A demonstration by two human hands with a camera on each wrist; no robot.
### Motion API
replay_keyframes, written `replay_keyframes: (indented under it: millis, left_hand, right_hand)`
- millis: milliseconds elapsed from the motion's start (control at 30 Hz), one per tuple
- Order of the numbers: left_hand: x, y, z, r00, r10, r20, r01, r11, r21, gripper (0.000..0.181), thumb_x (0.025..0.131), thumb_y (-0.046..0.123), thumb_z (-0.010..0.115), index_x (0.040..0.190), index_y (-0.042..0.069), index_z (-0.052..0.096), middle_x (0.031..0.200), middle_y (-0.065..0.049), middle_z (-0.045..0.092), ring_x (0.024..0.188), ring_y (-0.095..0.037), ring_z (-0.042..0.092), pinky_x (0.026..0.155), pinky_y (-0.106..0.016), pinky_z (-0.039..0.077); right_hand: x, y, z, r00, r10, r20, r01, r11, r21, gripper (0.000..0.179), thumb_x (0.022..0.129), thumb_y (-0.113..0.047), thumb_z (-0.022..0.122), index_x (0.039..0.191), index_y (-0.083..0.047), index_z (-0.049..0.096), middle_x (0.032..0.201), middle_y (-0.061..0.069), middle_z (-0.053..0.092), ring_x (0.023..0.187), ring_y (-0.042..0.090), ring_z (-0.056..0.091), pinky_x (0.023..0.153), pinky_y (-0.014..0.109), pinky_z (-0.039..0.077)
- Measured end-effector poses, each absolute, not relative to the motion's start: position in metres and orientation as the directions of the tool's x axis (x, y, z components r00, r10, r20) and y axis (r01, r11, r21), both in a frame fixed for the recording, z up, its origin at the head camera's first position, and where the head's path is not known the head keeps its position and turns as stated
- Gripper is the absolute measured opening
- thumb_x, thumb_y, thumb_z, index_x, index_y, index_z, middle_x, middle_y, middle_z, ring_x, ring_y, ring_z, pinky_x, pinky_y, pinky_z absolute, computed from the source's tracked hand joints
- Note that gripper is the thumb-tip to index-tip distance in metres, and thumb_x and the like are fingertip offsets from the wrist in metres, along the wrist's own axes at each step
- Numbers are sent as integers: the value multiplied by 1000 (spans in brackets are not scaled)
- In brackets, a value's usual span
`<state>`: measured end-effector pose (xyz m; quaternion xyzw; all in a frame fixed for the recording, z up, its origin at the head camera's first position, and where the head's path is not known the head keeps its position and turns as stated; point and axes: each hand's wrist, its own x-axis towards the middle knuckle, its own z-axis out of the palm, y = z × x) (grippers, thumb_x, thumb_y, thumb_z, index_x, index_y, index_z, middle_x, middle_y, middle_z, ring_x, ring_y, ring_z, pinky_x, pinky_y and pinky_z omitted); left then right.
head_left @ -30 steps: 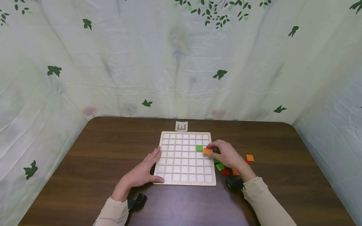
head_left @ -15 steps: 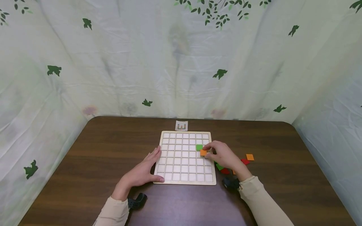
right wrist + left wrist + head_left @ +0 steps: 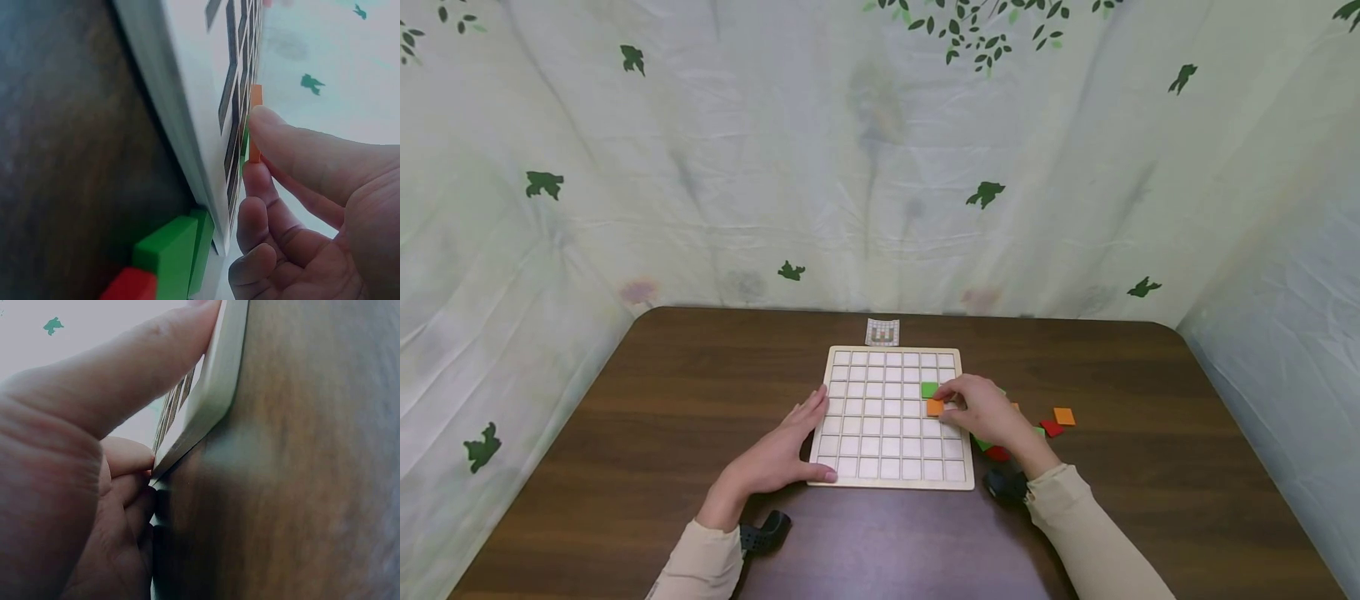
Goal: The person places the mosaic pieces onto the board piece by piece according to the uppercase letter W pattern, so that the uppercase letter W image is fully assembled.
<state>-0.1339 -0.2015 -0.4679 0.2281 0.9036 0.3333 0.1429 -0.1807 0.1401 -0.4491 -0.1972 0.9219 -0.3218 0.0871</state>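
Observation:
A white gridded board (image 3: 871,433) with a pale wooden frame lies on the table. My left hand (image 3: 778,454) rests at its left side, thumb over the near-left corner and fingers stretched along the left edge. Between thumb and fingers my right hand (image 3: 985,410) pinches an orange square tile (image 3: 934,408), over the grid just nearer than a green tile (image 3: 929,389) on the board. The right wrist view shows the orange tile (image 3: 256,119) edge-on, with the thumb on its upper face and a fingertip at its near edge.
Right of the board lie several loose tiles, partly hidden by my right hand, among them a red tile (image 3: 1051,428) and an orange tile (image 3: 1063,416). Green tiles (image 3: 172,250) sit against the board's side. A small printed grid card (image 3: 882,332) lies beyond the far edge.
My right hand has moved left and slightly nearer with the orange tile, from the board's right edge to below the green tile. My left hand has stayed in place.

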Motion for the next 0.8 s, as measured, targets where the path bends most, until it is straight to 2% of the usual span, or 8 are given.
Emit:
replay_keyframes:
  millis: [800]
  left_hand:
    - [-134,-201,-468,-854,511,-101,322,670,669,112,80,43,84,158,-2,18,169,-11,3,154,-33,3,122,-53,12]
  right_hand:
    - [-184,133,-451,-913,-406,-35,-296,720,-627,22,87,-11,79,108,-11,76,103,-3,69,87,15,54,79,33,49]
